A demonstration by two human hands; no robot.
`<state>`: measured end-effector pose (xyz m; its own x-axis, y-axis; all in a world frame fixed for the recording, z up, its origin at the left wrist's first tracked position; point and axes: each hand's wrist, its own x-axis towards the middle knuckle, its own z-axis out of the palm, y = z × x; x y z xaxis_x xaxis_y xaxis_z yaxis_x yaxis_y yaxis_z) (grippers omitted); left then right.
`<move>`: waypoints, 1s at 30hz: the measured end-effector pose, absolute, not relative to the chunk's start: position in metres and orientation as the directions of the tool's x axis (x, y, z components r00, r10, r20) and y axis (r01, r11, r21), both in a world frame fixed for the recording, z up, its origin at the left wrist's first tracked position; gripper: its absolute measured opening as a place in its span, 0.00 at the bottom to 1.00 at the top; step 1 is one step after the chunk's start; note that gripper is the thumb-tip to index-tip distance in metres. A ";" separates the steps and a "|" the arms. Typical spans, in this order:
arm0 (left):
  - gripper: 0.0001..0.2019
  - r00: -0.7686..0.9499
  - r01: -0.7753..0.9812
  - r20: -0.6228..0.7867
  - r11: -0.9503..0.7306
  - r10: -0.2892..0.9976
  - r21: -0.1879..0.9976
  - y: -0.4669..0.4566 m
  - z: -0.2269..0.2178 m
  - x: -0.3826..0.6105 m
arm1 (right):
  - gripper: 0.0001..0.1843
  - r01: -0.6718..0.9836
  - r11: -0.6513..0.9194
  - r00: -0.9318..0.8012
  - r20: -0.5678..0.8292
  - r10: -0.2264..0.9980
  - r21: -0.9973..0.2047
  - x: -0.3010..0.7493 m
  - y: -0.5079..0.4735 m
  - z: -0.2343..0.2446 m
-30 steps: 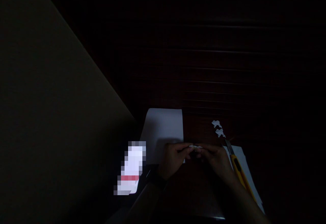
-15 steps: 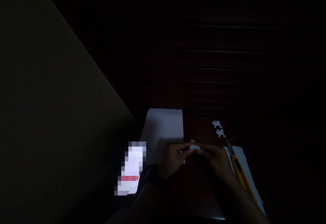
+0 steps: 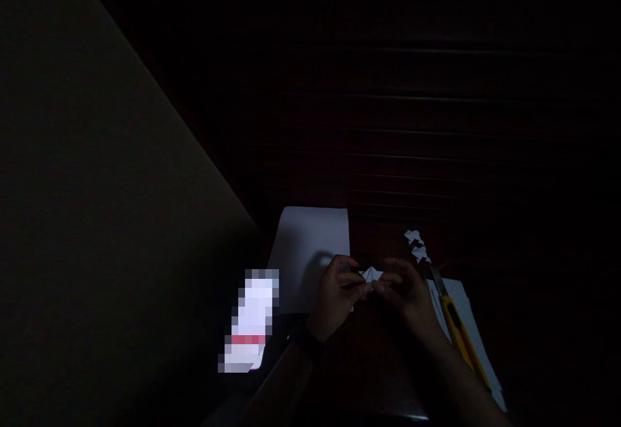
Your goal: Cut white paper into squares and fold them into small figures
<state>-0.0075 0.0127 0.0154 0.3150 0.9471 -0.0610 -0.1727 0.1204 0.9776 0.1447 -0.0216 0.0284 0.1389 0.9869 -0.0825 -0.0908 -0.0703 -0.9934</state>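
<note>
Dark wooden table (image 3: 388,155), very dim light. Left hand (image 3: 337,294) and right hand (image 3: 410,294) meet, fingertips pinching small folded paper (image 3: 372,274) between them. White sheet (image 3: 313,246) just left; folded pieces (image 3: 416,246) and yellow cutter (image 3: 458,330) right.

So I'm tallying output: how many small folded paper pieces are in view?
3: one folded piece pinched between left hand and right hand; two more close together beyond the yellow cutter. Dim light: that pair may hide more.
</note>
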 end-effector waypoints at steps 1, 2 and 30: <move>0.24 0.327 -0.187 -0.067 0.135 0.942 0.973 0.013 0.016 -0.008 | 0.24 -0.089 -0.081 0.128 -0.092 0.988 -0.993 0.145 -0.021 0.028; 0.25 0.342 -0.196 -0.082 0.156 0.936 0.968 0.012 0.016 -0.009 | 0.24 -0.084 -0.090 0.116 -0.100 0.988 -0.992 0.145 -0.021 0.027; 0.13 0.398 -0.108 -0.202 0.264 0.895 0.958 0.009 0.005 -0.011 | 0.10 0.083 -0.164 0.163 -0.149 0.975 -0.983 0.161 -0.022 0.012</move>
